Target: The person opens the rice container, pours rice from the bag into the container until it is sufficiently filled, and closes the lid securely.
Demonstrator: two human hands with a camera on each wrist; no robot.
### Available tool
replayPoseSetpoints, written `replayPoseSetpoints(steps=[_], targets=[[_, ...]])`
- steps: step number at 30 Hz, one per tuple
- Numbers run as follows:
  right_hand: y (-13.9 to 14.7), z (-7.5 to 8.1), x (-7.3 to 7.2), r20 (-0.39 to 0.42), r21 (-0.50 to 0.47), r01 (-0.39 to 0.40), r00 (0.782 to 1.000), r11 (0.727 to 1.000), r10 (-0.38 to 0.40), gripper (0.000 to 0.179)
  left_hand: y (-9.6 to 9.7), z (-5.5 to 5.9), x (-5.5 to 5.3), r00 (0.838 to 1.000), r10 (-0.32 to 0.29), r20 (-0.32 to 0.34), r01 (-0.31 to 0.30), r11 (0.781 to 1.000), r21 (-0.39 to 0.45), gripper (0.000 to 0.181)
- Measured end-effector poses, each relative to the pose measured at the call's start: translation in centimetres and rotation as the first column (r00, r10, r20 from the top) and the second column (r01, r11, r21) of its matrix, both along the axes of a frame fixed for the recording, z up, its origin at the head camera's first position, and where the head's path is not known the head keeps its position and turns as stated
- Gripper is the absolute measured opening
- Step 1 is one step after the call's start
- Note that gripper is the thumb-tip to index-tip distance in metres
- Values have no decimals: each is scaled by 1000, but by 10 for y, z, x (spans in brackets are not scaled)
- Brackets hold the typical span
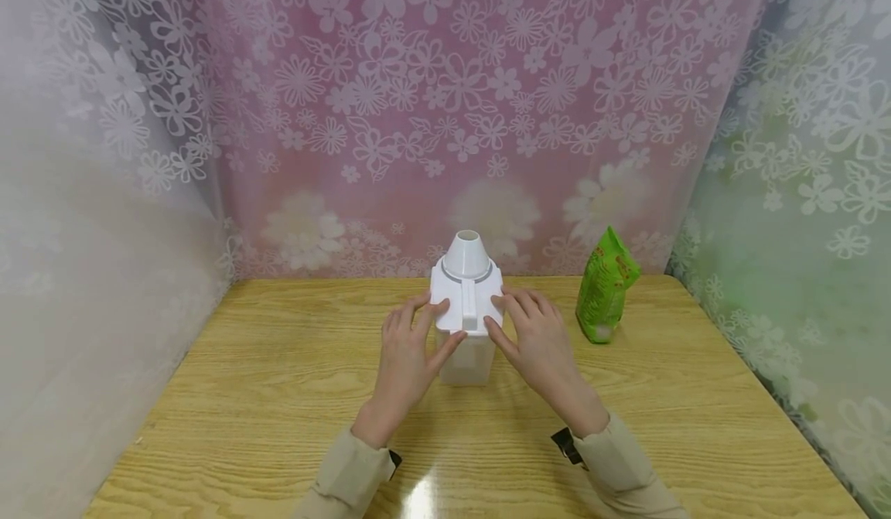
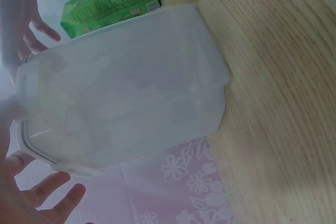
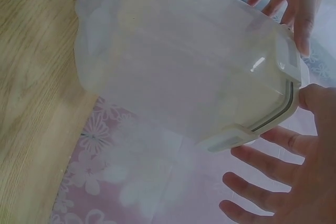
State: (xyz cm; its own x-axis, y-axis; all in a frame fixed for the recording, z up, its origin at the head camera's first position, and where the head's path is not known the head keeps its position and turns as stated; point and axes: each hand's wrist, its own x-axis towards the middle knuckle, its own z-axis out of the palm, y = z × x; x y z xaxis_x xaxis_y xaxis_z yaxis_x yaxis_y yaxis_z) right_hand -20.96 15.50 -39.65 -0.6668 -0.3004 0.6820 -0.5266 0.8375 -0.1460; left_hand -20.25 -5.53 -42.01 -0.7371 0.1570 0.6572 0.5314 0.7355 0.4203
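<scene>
A translucent plastic storage container (image 1: 465,364) stands upright on the table, with a white lid (image 1: 451,314) that bears a raised handle bar and a cone-shaped spout (image 1: 467,257). My left hand (image 1: 405,355) lies at the lid's left side, thumb at the front edge and fingers along the side rim. Mirroring it, my right hand (image 1: 539,343) touches the right side of the lid with fingers spread. Side latches (image 3: 228,138) show below the rim in the right wrist view, close by the right fingertips. Fingers of both hands look fairly straight.
A green printed bag (image 1: 604,291) stands at the back right of the wooden table (image 1: 278,395). Flower-patterned curtains (image 1: 431,117) hang behind the table and along both sides.
</scene>
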Motion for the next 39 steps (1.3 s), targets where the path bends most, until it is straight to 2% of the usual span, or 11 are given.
replayPoseSetpoints(steps=[6, 14, 23, 26, 32, 35, 39], targets=[[2, 0, 4, 6, -4, -11, 1000, 1000, 11, 35, 0, 0, 4, 999, -4, -37, 3, 1000, -12, 49], [4, 0, 9, 16, -11, -17, 1000, 1000, 17, 35, 0, 0, 7, 1000, -6, -28, 6, 1000, -20, 48], [5, 2, 5, 21, -10, -23, 1000, 1000, 23, 44, 0, -2, 7, 999, -2, -32, 1, 1000, -26, 48], [4, 4, 3, 10, -11, -47, 999, 999, 47, 50, 0, -2, 7, 999, -3, -36, 2, 1000, -26, 48], [-2, 3, -2, -16, 78, -140, 990, 987, 142, 66, 0, -1, 7, 999, -6, -48, 5, 1000, -28, 48], [-4, -1, -5, -5, 134, -152, 988, 979, 154, 63, 1, -1, 7, 999, -4, -41, 3, 999, -35, 49], [-5, -7, -6, -21, 161, -140, 989, 977, 145, 61, 0, -1, 7, 999, 0, -34, -1, 999, -36, 49]])
